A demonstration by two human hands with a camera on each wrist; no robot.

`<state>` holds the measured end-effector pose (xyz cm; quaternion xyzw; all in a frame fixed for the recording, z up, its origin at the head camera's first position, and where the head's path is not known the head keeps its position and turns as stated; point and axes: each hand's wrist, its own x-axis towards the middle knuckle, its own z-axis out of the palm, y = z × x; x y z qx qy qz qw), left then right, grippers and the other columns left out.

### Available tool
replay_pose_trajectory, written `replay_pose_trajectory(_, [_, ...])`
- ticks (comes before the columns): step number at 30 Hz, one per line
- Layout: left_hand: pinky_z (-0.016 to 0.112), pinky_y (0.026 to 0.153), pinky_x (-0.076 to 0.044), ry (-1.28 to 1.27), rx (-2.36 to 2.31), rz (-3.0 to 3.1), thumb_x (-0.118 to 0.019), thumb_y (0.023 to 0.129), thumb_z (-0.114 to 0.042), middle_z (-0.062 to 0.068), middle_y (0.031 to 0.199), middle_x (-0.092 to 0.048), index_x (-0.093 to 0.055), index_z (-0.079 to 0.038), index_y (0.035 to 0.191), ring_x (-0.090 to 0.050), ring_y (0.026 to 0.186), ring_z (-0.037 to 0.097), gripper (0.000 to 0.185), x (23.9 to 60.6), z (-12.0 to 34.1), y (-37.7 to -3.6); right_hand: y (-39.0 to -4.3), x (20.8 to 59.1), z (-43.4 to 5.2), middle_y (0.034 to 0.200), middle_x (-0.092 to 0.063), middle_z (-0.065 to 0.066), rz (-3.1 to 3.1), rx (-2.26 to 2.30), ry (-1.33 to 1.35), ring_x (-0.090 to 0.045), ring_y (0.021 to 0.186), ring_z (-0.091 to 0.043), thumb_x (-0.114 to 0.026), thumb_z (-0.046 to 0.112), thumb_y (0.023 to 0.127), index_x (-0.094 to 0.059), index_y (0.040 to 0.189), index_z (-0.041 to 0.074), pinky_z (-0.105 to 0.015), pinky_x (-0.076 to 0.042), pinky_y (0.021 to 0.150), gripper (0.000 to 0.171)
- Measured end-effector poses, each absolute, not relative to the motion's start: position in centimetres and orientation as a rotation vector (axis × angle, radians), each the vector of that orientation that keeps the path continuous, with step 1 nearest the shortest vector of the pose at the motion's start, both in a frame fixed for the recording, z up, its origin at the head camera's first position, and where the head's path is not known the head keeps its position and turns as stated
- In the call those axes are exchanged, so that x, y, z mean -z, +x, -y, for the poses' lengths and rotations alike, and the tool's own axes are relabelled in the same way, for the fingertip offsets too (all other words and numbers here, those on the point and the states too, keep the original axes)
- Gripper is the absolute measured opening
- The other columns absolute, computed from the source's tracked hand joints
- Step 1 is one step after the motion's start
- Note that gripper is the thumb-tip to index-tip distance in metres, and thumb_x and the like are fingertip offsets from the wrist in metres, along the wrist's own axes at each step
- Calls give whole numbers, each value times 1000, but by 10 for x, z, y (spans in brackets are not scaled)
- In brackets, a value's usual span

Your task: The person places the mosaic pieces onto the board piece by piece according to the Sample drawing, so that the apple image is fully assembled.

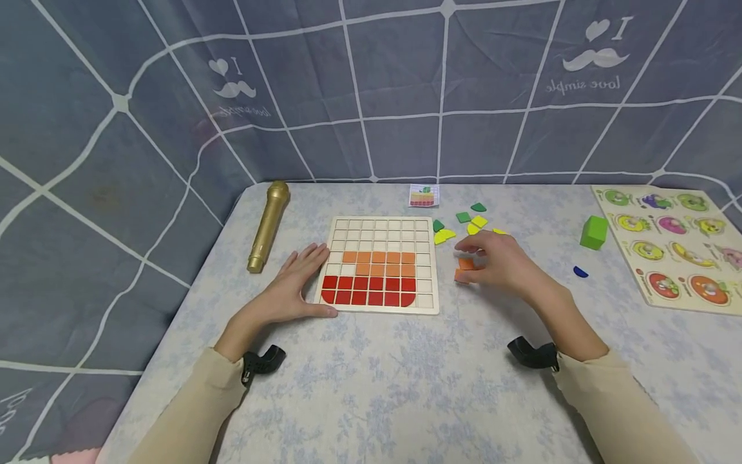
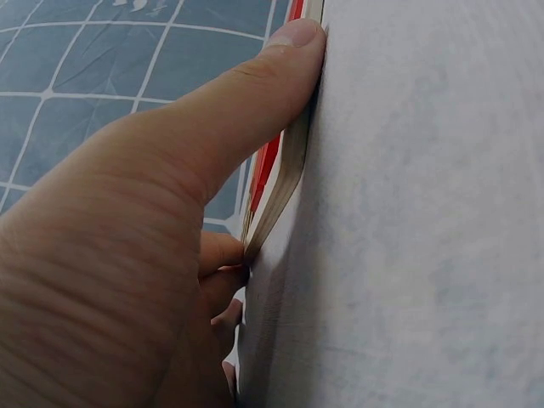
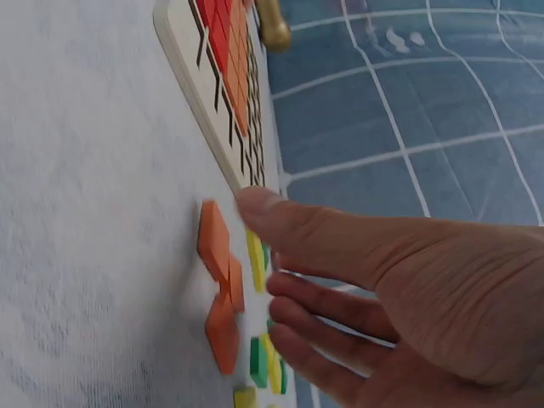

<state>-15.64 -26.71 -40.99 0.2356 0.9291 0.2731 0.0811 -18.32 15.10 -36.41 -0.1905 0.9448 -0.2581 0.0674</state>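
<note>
On the worktop, in the head view, a wooden grid board lies at centre with two red rows filled along its near edge and two partial orange rows above them. The left hand rests flat at the board's 9 o'clock edge, fingers straight, thumb along the near corner; it grips nothing. The right hand hovers at the board's 3 o'clock, fingers loosely bent over two orange tiles; contact is not clear from here. Loose yellow and green tiles lie at 1 o'clock from the board. A gold microphone lies at 10 o'clock, a green cube and a fruit puzzle board well out at 3 o'clock.

In the left wrist view, the thumb presses against the board's edge. Keep this brace flat and steady so the board does not slide.

In the right wrist view, the right hand is open, fingers spread, the thumb tip just above the orange tiles; whether it touches them cannot be told. To do this step well, select one tile only, pinch its opposite edges, and lift straight up so that neighbouring tiles stay undisturbed.
</note>
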Motion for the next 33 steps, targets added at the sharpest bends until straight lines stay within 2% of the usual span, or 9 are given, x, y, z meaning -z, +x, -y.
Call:
replay_pose_trajectory(7, [61, 133, 0, 696, -809, -2779, -94, 77, -43, 18, 176, -17, -20, 0, 167, -6, 165, 38, 124, 411, 267, -156, -185, 367, -158, 111, -77, -12, -2838, 700, -585, -67, 103, -31, -90, 11, 82, -78, 116, 2, -53, -57, 93, 37])
replay_pose_trajectory(14, [59, 133, 0, 696, -802, -2781, -94, 77, -45, 17, 176, -16, -20, -1, 168, -5, 165, 37, 125, 411, 268, -158, -188, 370, -160, 103, -76, -9, -2842, 751, -600, -67, 96, -27, -90, 7, 82, -78, 113, 3, -49, -59, 88, 34])
replay_pose_trajectory(18, [59, 133, 1, 696, -802, -2782, -94, 77, -45, 17, 176, -16, -19, -1, 168, -5, 165, 36, 125, 410, 269, -159, -189, 372, -160, 103, -76, -10, -2851, 773, -624, -68, 95, -27, -88, 4, 83, -77, 114, 2, -49, -59, 88, 33])
replay_pose_trajectory(25, [59, 134, 1, 693, -806, -2780, -94, 77, -45, 16, 177, -16, -19, -1, 168, -5, 165, 36, 126, 410, 268, -159, -190, 377, -159, 114, -77, -13, -2857, 787, -698, -71, 97, -32, -84, 0, 86, -79, 116, 3, -51, -62, 88, 30])
replay_pose_trajectory(33, [58, 134, 1, 689, -810, -2779, -94, 77, -46, 16, 176, -16, -20, -1, 168, -6, 165, 35, 125, 412, 268, -158, -190, 384, -161, 102, -78, -7, -2888, 792, -765, -66, 95, -27, -85, 4, 86, -81, 105, 6, -46, -61, 84, 19])
